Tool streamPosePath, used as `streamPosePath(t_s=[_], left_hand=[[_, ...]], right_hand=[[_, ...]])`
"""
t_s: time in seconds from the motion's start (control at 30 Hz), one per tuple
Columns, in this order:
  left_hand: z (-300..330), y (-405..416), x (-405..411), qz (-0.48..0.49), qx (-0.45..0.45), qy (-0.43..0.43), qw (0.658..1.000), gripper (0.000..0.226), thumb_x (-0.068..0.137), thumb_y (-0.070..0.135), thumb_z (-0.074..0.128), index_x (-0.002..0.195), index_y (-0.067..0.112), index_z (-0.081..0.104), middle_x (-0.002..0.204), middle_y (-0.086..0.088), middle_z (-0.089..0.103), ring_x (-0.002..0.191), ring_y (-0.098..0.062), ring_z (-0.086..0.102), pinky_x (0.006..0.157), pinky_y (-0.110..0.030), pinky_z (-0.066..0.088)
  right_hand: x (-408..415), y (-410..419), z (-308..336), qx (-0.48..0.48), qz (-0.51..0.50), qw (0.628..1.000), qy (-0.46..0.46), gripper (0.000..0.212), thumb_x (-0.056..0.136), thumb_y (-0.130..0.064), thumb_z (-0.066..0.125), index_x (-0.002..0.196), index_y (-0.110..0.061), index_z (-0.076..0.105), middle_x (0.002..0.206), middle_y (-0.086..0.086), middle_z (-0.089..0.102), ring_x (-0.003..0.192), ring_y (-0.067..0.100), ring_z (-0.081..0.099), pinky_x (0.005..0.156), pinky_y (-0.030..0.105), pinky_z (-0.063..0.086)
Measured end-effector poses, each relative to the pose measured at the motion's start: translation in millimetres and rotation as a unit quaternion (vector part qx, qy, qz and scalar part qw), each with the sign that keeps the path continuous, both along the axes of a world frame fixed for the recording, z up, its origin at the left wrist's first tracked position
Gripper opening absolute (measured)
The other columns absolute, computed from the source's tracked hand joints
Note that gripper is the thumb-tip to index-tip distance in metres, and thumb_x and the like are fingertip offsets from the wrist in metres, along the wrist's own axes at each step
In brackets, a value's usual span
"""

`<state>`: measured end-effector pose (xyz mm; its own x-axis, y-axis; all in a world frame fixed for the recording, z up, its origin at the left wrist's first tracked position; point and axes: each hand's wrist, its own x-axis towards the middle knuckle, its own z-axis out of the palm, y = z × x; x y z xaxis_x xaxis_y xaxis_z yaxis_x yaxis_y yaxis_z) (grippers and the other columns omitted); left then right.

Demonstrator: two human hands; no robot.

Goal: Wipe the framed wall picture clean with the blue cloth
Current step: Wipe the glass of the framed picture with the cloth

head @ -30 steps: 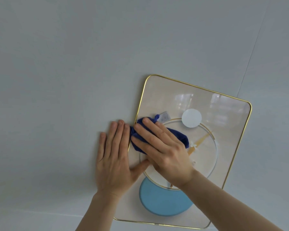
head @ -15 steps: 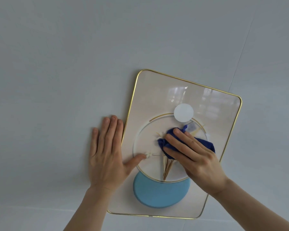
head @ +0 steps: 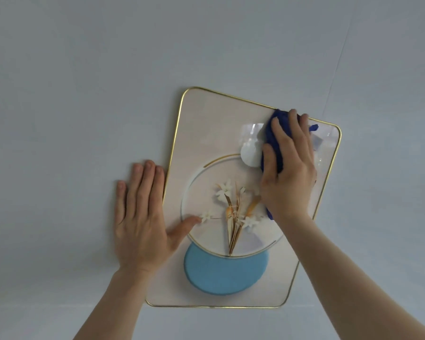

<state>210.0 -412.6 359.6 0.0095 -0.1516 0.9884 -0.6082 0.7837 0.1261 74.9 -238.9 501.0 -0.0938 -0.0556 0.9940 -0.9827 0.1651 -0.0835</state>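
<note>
A framed picture (head: 206, 123) with a thin gold rim hangs on the pale wall; it shows white flowers in a circle above a light blue disc. My right hand (head: 288, 173) presses a bunched dark blue cloth (head: 272, 136) flat against the glass near the picture's upper right corner, touching the top rim. Most of the cloth is hidden under my palm. My left hand (head: 142, 217) lies flat with fingers on the wall beside the left rim and its thumb resting on the glass.
A plain grey-white wall (head: 84, 94) surrounds the picture. A thin seam line (head: 336, 69) runs diagonally down the wall toward the frame's upper right.
My right hand has swept the cloth from the left-middle of the glass across and up to the upper right corner. My left hand has stayed in place at the left rim.
</note>
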Motion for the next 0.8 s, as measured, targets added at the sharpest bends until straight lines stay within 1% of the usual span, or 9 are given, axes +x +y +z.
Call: streamPosePath(t_s=[0.03,0.1,0.2,0.3,0.37,0.47,0.57,0.67,0.8], left_hand=[[-0.3,0.4,0.2,-0.005,0.001,-0.002,1.0,0.102,0.095,0.08,0.037,0.167,0.01,0.019,0.175,-0.006,0.018,0.165,-0.023,0.013,0.134,-0.048,0.009],[-0.3,1.1,0.2,-0.018,0.0,-0.001,1.0,0.092,0.1,0.072,0.026,0.166,0.008,0.022,0.176,-0.007,0.019,0.165,-0.025,0.014,0.134,-0.049,0.009],[0.0,1.8,0.5,-0.034,0.0,0.008,0.999,0.082,0.105,0.062,0.015,0.166,0.007,0.024,0.175,-0.008,0.021,0.165,-0.025,0.014,0.133,-0.049,0.009],[1.2,2.8,1.3,-0.043,-0.006,0.019,0.999,0.078,0.106,0.058,0.009,0.167,0.011,0.021,0.174,-0.008,0.022,0.164,-0.024,0.016,0.133,-0.049,0.011],[1.7,3.3,1.4,-0.059,-0.014,0.028,0.998,0.075,0.107,0.056,0.009,0.166,0.013,0.022,0.173,-0.01,0.026,0.164,-0.025,0.018,0.133,-0.049,0.012],[-0.5,2.5,0.6,-0.077,-0.037,0.041,0.996,0.067,0.108,0.051,0.011,0.166,0.019,0.023,0.17,-0.014,0.032,0.163,-0.028,0.021,0.133,-0.049,0.013],[-2.6,0.1,1.0,-0.081,-0.045,0.04,0.995,0.063,0.109,0.047,0.012,0.166,0.024,0.022,0.17,-0.015,0.034,0.163,-0.028,0.021,0.133,-0.049,0.013],[-2.7,-1.5,1.2,-0.09,-0.033,0.036,0.995,0.058,0.11,0.042,0.017,0.167,0.03,0.021,0.171,-0.014,0.032,0.164,-0.026,0.016,0.133,-0.047,0.01],[-3.4,-1.3,2.1,-0.078,-0.03,0.033,0.996,0.055,0.111,0.037,0.027,0.165,0.031,0.029,0.171,-0.015,0.031,0.163,-0.03,0.019,0.133,-0.048,0.009]], right_hand=[[3.1,-8.3,-5.9,0.004,0.002,1.0,0.022,0.038,0.106,-0.008,0.059,0.143,-0.003,0.062,0.162,0.018,0.049,0.158,0.038,0.034,0.13,0.047,0.034],[11.7,-26.0,-21.6,0.031,0.028,0.994,0.1,0.038,0.103,-0.004,0.064,0.141,-0.002,0.064,0.158,0.022,0.052,0.156,0.041,0.038,0.127,0.054,0.035],[29.5,-49.1,-50.7,0.09,0.051,0.978,0.18,0.042,0.098,0.002,0.066,0.14,-0.002,0.065,0.155,0.022,0.055,0.153,0.04,0.043,0.125,0.056,0.037],[36.0,-55.6,-64.8,0.097,0.053,0.976,0.188,0.043,0.1,0.0,0.06,0.142,-0.004,0.065,0.156,0.018,0.056,0.154,0.037,0.043,0.126,0.054,0.037],[31.0,-53.7,-66.3,0.108,0.057,0.971,0.206,0.043,0.1,-0.004,0.057,0.142,-0.004,0.064,0.157,0.018,0.055,0.154,0.037,0.042,0.127,0.053,0.036],[21.0,-44.8,-80.7,0.171,0.055,0.948,0.263,0.048,0.099,-0.015,0.054,0.146,-0.007,0.061,0.16,0.015,0.052,0.157,0.033,0.038,0.128,0.052,0.034],[13.6,-36.6,-109.1,0.22,0.046,0.929,0.293,0.052,0.096,-0.009,0.06,0.147,-0.012,0.061,0.161,0.009,0.052,0.158,0.028,0.038,0.129,0.048,0.034],[6.6,-27.4,-140.1,0.239,0.04,0.92,0.307,0.044,0.107,-0.008,0.05,0.149,-0.016,0.06,0.16,0.004,0.053,0.157,0.025,0.04,0.13,0.044,0.033],[-14.8,-2.3,-167.9,0.292,0.005,0.895,0.338,0.045,0.109,-0.008,0.055,0.151,-0.021,0.057,0.164,-0.001,0.047,0.159,0.021,0.035,0.132,0.04,0.029]])
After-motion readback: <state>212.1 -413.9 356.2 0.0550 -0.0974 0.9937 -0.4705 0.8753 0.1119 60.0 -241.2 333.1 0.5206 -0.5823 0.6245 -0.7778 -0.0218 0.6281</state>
